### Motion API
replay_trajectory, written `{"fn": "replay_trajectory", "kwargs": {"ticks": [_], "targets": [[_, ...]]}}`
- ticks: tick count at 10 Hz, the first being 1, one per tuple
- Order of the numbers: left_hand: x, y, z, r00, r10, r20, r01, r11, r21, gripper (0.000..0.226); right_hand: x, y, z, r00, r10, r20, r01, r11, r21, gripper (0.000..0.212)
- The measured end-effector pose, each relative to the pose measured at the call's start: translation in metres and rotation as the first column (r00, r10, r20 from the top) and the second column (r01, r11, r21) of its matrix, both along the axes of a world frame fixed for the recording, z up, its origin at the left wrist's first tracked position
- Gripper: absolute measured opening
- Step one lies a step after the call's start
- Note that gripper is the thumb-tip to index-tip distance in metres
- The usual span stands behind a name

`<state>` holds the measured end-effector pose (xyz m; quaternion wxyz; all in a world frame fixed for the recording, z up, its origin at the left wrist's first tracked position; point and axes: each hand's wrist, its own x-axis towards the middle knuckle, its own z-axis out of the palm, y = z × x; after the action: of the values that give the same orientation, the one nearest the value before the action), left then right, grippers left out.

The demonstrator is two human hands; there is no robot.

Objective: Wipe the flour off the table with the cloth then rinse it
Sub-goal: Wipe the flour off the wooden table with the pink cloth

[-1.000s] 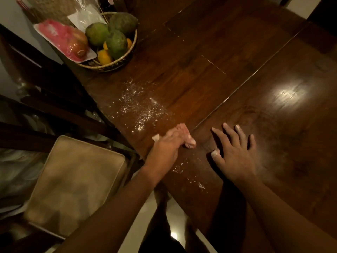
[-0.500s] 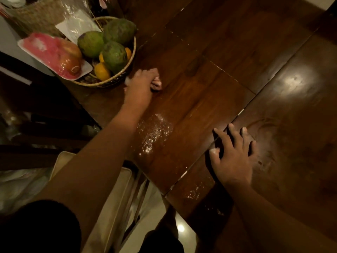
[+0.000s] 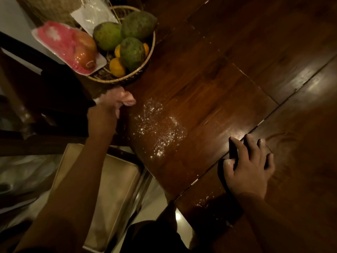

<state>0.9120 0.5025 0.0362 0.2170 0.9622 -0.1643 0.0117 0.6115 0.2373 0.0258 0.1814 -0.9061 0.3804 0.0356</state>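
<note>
A patch of white flour (image 3: 160,128) lies on the dark wooden table (image 3: 228,73) near its left edge. A smaller dusting of flour (image 3: 204,199) sits near the front edge. My left hand (image 3: 104,114) grips a bunched pink cloth (image 3: 125,98) at the table's left edge, just left of the flour and below the fruit basket. My right hand (image 3: 248,165) rests flat on the table with fingers spread, to the right of the flour; its fingertips look dusted white.
A woven basket (image 3: 127,77) of green and orange fruit stands at the table's back left, with a white tray (image 3: 98,64) of pink wrapped food leaning on it. A cushioned chair (image 3: 113,189) stands below the table's left edge.
My left hand with the cloth went from the front edge up to the basket, then came back down and left to the table's edge beside the flour. My right hand stayed in place.
</note>
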Motion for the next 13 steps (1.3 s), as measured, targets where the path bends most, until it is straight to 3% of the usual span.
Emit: {"fn": "replay_trajectory", "kwargs": {"ticks": [1,3,5,6,7,8,9,10,11,12,13], "targets": [[0.032,0.008,-0.004,0.989,0.123,0.083,-0.129,0.989,0.071,0.032,0.0,-0.001,-0.002,0.997,0.073,-0.008,-0.073,0.997,-0.032,0.067],[-0.01,-0.018,0.003,0.944,0.328,-0.011,-0.328,0.942,-0.067,0.034,-0.002,-0.005,-0.006,0.988,0.152,-0.005,-0.152,0.987,-0.052,0.074],[-0.071,-0.004,-0.015,0.991,0.125,0.04,-0.13,0.975,0.18,0.035,-0.002,-0.004,-0.006,0.991,0.137,0.003,-0.137,0.99,-0.041,0.072],[-0.033,0.015,-0.017,0.993,0.083,0.078,-0.095,0.982,0.164,0.03,-0.002,-0.004,-0.004,0.992,0.126,0.012,-0.125,0.992,-0.03,0.07],[0.019,0.009,-0.008,0.869,0.486,-0.094,-0.493,0.833,-0.252,0.024,-0.002,-0.004,-0.005,0.993,0.115,0.004,-0.115,0.993,-0.022,0.068],[0.031,-0.011,0.008,0.809,0.58,-0.092,-0.586,0.807,-0.072,0.033,-0.001,-0.004,-0.006,0.994,0.112,0.006,-0.112,0.994,-0.02,0.067],[0.003,-0.015,0.009,0.904,0.427,-0.036,-0.428,0.901,-0.073,0.041,-0.002,-0.005,-0.006,0.994,0.111,0.005,-0.111,0.994,-0.013,0.067],[-0.036,-0.007,-0.008,0.94,0.341,0.011,-0.34,0.938,-0.076,0.028,-0.002,-0.004,-0.005,0.994,0.111,0.008,-0.111,0.994,-0.014,0.067],[-0.051,0.008,-0.02,0.943,0.327,-0.052,-0.329,0.944,-0.022,0.028,-0.001,-0.004,-0.005,0.993,0.117,0.01,-0.116,0.993,-0.017,0.066],[-0.03,0.008,-0.006,0.969,0.246,-0.001,-0.243,0.957,-0.159,0.034,-0.002,-0.004,-0.005,0.993,0.115,0.023,-0.115,0.993,-0.02,0.066],[0.015,0.007,0.008,0.934,0.356,0.028,-0.354,0.933,-0.058,0.041,-0.002,-0.004,-0.007,0.994,0.103,0.033,-0.103,0.995,-0.017,0.066]]}}
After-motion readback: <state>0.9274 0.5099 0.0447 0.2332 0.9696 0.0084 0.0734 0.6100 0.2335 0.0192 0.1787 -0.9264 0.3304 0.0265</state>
